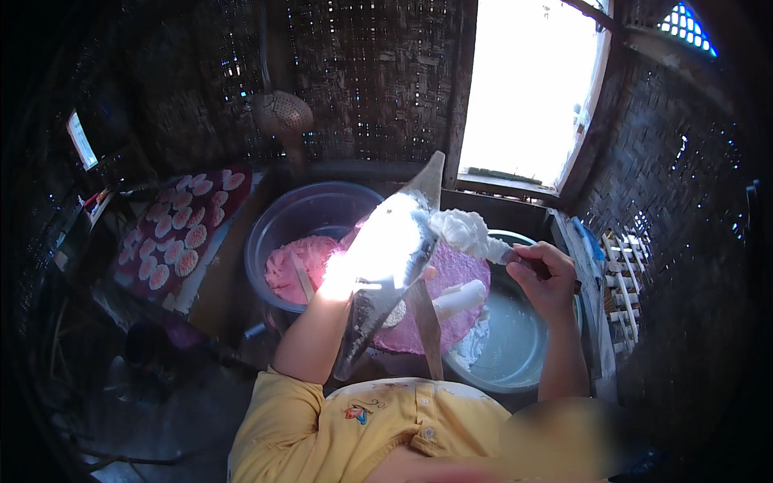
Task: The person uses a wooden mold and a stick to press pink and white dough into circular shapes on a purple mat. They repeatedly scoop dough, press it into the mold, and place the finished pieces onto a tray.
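My left hand (372, 241), bleached by strong sunlight, is closed around a grey bag-like thing (366, 326) with pointed ends; a fingertip shows on its right side. In my right hand (549, 278) is a spatula (509, 256), its blade largely covered by a lump of white paste (460, 229) touching or very near the bag's edge. Below lies a round pink board (415, 332) bearing a white roll (459, 299). A flat brown strip (425, 326) hangs or stands before the board; I cannot tell which. Glare hides most left fingers.
A clear bluish basin (262, 217) at left holds pink paste (302, 266) with a flat stick (302, 278) in it. A pale green basin (527, 366) at right has white smears. Several flower-like pink-and-white rounds (185, 216) lie far left. A perforated ladle (282, 111) hangs on the woven wall.
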### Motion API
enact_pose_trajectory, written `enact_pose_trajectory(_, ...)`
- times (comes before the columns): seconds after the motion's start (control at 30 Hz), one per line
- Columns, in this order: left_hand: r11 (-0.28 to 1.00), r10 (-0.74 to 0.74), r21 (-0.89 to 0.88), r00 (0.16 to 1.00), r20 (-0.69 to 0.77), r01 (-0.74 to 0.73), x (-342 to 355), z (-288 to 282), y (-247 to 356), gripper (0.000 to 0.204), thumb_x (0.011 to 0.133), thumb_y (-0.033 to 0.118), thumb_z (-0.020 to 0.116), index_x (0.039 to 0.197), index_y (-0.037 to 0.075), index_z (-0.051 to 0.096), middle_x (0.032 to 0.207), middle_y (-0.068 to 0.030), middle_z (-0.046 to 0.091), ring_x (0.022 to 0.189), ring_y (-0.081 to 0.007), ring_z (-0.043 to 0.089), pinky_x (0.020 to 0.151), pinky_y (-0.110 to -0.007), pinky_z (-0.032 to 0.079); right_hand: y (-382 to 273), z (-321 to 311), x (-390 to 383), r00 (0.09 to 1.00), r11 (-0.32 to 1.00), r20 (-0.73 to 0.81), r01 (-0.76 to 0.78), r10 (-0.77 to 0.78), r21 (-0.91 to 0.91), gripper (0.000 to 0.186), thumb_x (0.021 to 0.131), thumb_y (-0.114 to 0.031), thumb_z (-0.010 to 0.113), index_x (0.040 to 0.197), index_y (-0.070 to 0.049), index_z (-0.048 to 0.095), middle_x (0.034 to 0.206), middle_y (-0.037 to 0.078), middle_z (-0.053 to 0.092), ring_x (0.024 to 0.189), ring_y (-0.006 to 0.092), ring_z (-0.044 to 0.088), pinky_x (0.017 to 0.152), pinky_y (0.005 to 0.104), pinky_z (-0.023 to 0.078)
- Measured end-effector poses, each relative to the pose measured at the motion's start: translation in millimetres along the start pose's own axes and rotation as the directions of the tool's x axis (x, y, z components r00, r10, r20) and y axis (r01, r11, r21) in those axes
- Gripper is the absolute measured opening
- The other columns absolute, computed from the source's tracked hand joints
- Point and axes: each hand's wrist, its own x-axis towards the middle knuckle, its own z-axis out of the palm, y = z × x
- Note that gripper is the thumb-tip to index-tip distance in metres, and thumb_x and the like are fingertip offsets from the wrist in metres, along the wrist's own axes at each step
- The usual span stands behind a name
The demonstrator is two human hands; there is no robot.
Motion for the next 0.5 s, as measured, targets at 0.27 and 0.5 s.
enact_pose_trajectory(0.27, 0.864, 0.407, 0.356, 0.91, -0.082, -0.355, -1, 12, 44, 0.019, 0.073, 0.039, 0.067, 0.076, 0.022, 0.06, 0.084, 0.0004, 0.048, 0.087, -0.0158, 0.051, 0.108, -0.057, 0.021, 3, -3, -1, 0.995, 0.9, -0.071, -0.028, 0.066, 0.435, 0.015, 0.076, 0.004, 0.069, 0.09, 0.003, 0.063, 0.086, 0.005, 0.065, 0.071, 0.0065, 0.058, 0.063, 0.0203, 0.047)
enact_pose_trajectory(0.5, 0.838, 0.531, 0.121, 0.847, 0.038, -0.531, -11, -3, 21, 0.023, 0.076, 0.053, 0.062, 0.08, 0.03, 0.062, 0.104, -0.0008, 0.057, 0.11, -0.0185, 0.05, 0.111, -0.061, 0.006, 0, 50, -11, 0.966, 0.882, 0.251, -0.177, 0.07, 0.438, 0.015, 0.079, 0.002, 0.068, 0.093, 0.002, 0.064, 0.071, -0.004, 0.057, 0.06, -0.0017, 0.046, 0.052, 0.0149, 0.036)
